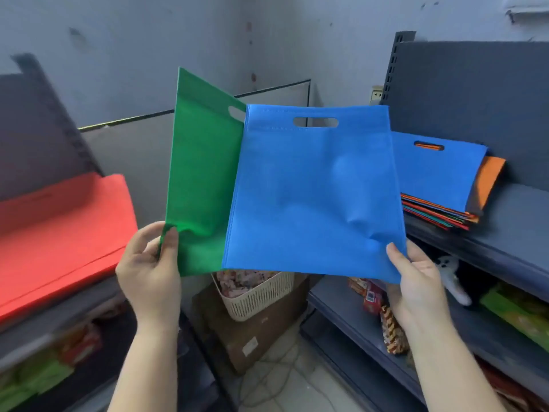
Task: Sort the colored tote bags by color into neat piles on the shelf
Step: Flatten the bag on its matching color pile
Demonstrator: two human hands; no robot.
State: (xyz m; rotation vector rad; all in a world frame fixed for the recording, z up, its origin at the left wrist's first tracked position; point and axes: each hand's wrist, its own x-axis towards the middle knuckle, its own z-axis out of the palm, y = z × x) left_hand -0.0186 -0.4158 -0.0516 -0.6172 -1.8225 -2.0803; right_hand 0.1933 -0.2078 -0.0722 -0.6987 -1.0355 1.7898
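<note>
I see the red pile (59,233) lying flat on the left shelf (59,310), blurred. A blue bag (312,197) with a slot handle is held up mid-air, dimpled near its lower right corner, where my right hand (416,281) pinches it. The green bag (202,179) stands behind it, its lower left corner pinched by my left hand (151,275). A mixed stack (439,185), blue on top, sits on the right shelf (511,233).

Soft, even, cool daylight with faint shadows and no glare; the left shelf (38,292) is motion-blurred, and wide-angle distortion bends the frame's edges.
</note>
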